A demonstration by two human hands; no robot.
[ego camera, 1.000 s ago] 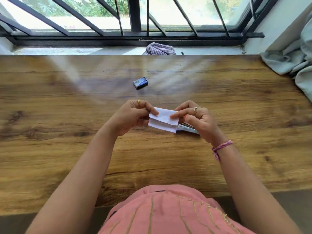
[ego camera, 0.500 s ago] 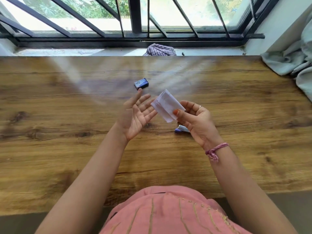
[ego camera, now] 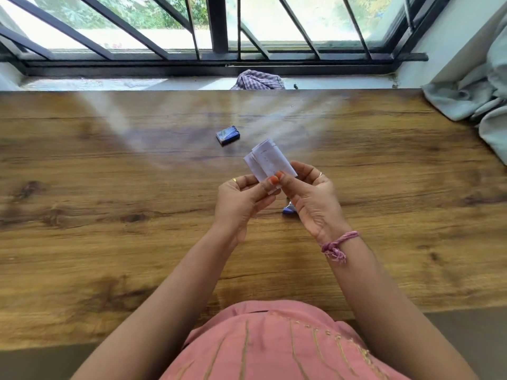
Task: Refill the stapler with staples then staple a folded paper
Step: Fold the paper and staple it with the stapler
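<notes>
A small folded white paper (ego camera: pixel 267 161) is held upright above the table, with its lower edge pinched by both hands. My left hand (ego camera: pixel 241 200) grips it from the left with thumb and fingers. My right hand (ego camera: pixel 310 197) pinches it from the right, thumb on the front. The stapler (ego camera: pixel 288 210) lies on the wooden table (ego camera: pixel 109 242) below my right hand; only its blue and silver tip shows. A small blue staple box (ego camera: pixel 227 134) rests on the table beyond the paper.
A checked cloth (ego camera: pixel 258 80) lies on the window sill behind the table. Grey-green fabric (ego camera: pixel 477 91) is bunched at the table's far right corner. Barred windows run along the back.
The paper was lifted off the stapler by my right hand. My left hand opened for a moment, then closed on the paper's lower edge again. The stapler stayed on the table.
</notes>
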